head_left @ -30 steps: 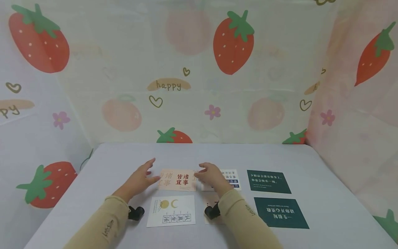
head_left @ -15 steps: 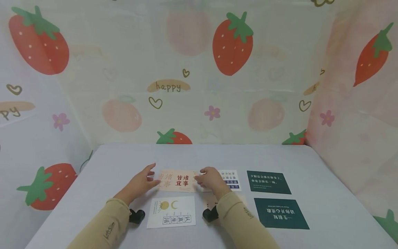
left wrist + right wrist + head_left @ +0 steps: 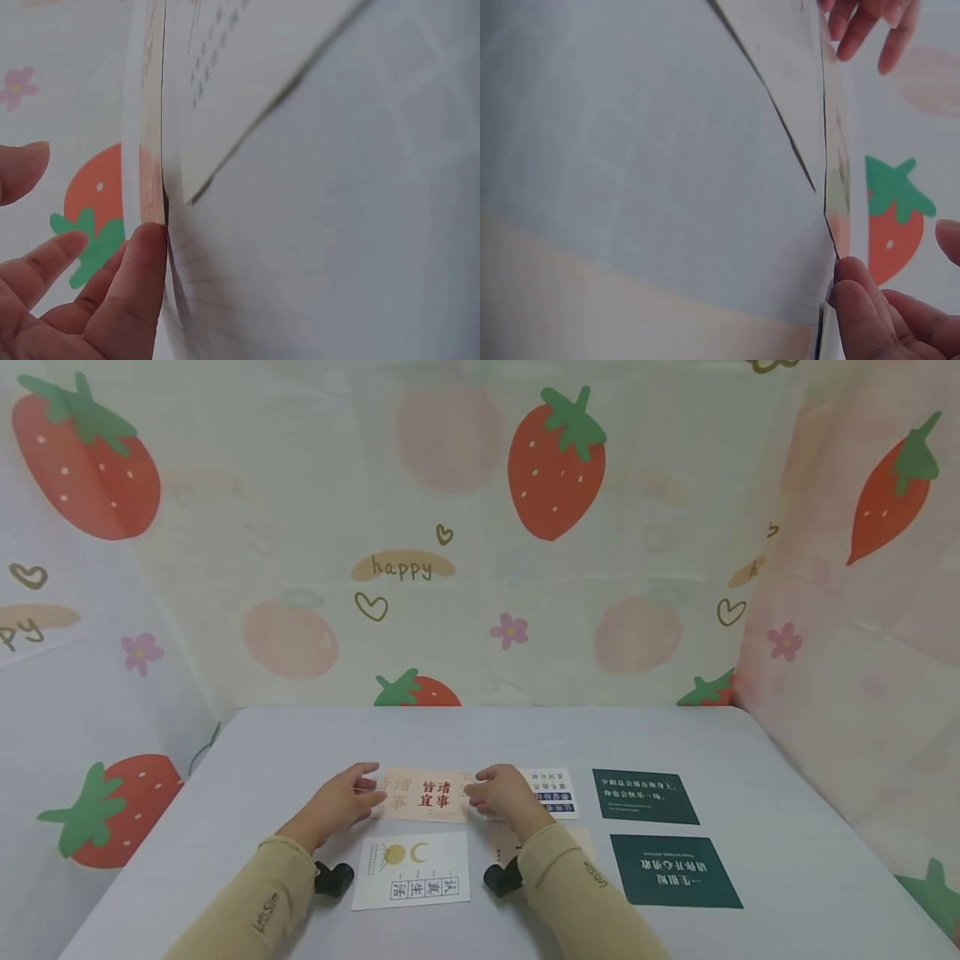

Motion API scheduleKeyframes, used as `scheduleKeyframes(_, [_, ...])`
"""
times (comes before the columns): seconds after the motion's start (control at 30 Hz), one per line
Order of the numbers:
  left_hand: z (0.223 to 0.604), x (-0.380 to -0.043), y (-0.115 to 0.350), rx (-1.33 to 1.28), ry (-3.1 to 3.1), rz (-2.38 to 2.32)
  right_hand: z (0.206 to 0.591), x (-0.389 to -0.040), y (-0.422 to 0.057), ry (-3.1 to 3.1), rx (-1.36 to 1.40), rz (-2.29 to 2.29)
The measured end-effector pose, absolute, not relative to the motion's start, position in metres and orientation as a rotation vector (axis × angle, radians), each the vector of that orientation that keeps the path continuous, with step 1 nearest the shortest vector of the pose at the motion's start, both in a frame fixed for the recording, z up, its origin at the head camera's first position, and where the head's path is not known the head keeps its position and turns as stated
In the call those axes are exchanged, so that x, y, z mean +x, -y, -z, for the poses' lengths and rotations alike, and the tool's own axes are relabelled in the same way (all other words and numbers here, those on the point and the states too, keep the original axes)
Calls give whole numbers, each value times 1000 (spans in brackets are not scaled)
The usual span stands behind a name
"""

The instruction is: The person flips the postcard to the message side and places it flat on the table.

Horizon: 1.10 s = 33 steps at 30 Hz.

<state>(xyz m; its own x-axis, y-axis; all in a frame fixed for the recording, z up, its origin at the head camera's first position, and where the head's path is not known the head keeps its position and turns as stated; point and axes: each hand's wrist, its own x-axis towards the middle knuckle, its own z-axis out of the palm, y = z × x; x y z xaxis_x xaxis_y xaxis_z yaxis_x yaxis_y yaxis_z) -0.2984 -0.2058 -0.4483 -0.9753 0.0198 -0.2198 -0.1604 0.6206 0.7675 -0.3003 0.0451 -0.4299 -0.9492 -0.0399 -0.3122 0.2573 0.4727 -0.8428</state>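
A peach card (image 3: 436, 807) with red characters lies flat on the white tabletop, between the two hands. At its left edge is my left hand (image 3: 341, 804), fingers relaxed; in the left wrist view a fingertip touches the peach card (image 3: 151, 172) at its near corner. My right hand (image 3: 510, 795) is at the right edge, and its fingertips (image 3: 855, 300) meet the card's corner in the right wrist view. Just in front lies a white card (image 3: 412, 870) with a sun and moon. The right hand partly covers a white card with blue bands (image 3: 555, 795).
Two dark green cards, one at the back (image 3: 647, 797) and one nearer (image 3: 677, 872), lie on the right. Another peach card (image 3: 577, 837) is mostly hidden under the right forearm. A strawberry-print cloth (image 3: 315, 510) encloses the white table (image 3: 780, 827) behind and at both sides.
My left hand has come down, its raised fingers lowering toward the peach card's left edge. The right hand has lowered slightly at the right edge. The cards lie as before.
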Motion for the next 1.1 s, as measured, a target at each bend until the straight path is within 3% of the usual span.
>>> scheduleKeyframes(1.1, [448,-297,203,-250,-2689,-1265,434,-297,-44,-2423,163,1492])
